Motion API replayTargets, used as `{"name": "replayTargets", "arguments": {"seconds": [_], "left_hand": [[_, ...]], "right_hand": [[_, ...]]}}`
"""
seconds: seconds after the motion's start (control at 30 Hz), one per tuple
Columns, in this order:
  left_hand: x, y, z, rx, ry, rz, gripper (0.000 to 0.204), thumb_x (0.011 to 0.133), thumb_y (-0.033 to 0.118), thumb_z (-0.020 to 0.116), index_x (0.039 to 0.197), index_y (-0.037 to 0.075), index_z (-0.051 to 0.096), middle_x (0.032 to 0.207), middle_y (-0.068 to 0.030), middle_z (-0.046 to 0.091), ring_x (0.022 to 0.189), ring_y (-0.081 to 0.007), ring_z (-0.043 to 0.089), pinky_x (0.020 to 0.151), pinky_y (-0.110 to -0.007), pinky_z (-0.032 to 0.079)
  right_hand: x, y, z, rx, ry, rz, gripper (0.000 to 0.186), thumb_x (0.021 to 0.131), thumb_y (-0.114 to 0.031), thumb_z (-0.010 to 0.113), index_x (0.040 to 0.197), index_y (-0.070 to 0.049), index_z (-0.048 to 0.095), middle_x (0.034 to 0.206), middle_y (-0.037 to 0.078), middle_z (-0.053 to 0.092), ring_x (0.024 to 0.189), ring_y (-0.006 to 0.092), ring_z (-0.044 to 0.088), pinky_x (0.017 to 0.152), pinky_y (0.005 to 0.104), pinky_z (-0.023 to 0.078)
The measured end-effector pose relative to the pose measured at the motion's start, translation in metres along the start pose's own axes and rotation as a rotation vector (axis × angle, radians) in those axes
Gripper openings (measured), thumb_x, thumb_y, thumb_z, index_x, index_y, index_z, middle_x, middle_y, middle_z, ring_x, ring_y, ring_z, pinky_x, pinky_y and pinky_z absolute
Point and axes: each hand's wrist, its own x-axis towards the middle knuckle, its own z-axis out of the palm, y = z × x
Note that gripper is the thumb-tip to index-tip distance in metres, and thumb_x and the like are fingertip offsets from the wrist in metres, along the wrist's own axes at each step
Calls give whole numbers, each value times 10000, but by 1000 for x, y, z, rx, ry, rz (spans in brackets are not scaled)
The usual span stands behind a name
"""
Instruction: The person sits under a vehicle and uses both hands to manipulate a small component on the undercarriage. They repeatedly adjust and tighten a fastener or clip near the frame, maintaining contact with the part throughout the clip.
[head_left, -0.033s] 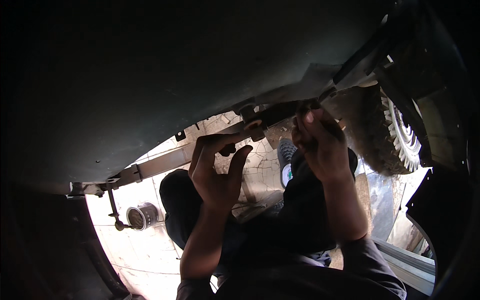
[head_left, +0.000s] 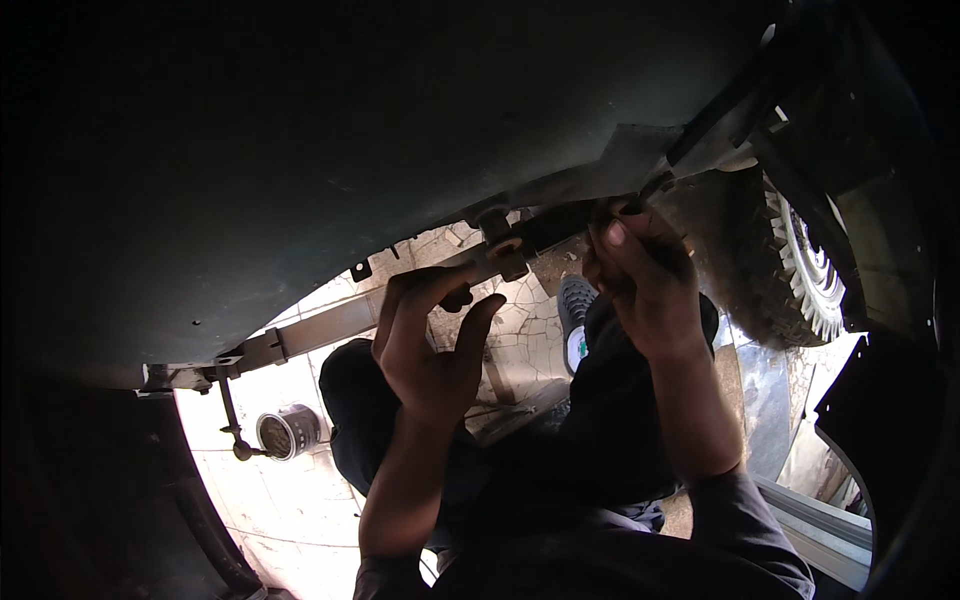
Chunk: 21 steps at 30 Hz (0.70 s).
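Observation:
My left hand (head_left: 428, 345) is open, its thumb and forefinger apart with a gap between them. Just beyond the forefinger's tip sits a short metal sleeve (head_left: 512, 262) with a rusty brown ring, at the end of a dark rod (head_left: 555, 228). To the right, my right hand (head_left: 645, 275) is closed in a pinch at the underside of the vehicle. Whatever lies between its fingertips is in shadow and too dark to make out. A large dark body panel (head_left: 400, 200) hangs over both hands.
A toothed metal ring (head_left: 808, 262) sits on a dark round wheel part at right. A long metal bar (head_left: 325, 328) runs left beneath the panel. On the tiled floor stands an open can (head_left: 288, 432), beside a thin hanging link (head_left: 228, 410). My shoe (head_left: 575, 320) shows below the sleeve.
The tip of my left forefinger has drawn back slightly from the metal sleeve. My right hand keeps its pinch, with its forearm shifted slightly right.

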Motion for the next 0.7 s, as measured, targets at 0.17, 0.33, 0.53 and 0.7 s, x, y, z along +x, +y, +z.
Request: {"name": "replayTargets", "arguments": {"seconds": [0.17, 0.33, 0.53, 0.7], "left_hand": [[21, 20, -11, 383, -136, 333, 442, 675, 62, 851, 1094, 62, 712, 931, -86, 650, 845, -196, 675, 725, -298, 571], [22, 8, -7, 108, -177, 211, 357, 710, 8, 821, 1047, 31, 703, 1020, -113, 651, 883, -199, 684, 733, -281, 571], [1, 8, 25, -266, 72, -73, 271, 774, -99, 742, 1013, -13, 645, 1000, -122, 661, 921, -182, 669, 749, -267, 571], [-2, 6, 30, -393, 83, -135, 278, 824, -102, 696, 1075, -35, 596, 1061, -131, 645, 971, -185, 660, 752, -264, 594]], "right_hand": [[17, -26, 20, -157, -130, -72, 150, 906, -100, 664, 1027, -23, 621, 802, 60, 655, 681, 103, 617, 591, 239, 434], [27, -23, 24, -228, -221, -61, 256, 847, -186, 762, 993, 4, 671, 795, 61, 698, 708, 102, 660, 609, 213, 481], [8, 0, 13, -81, -175, 100, 226, 869, -189, 733, 974, 1, 669, 788, 59, 686, 722, 93, 650, 587, 209, 452], [10, -3, 32, 43, -237, -26, 218, 880, -155, 723, 993, 21, 663, 829, 80, 694, 773, 114, 670, 665, 233, 515]]}}
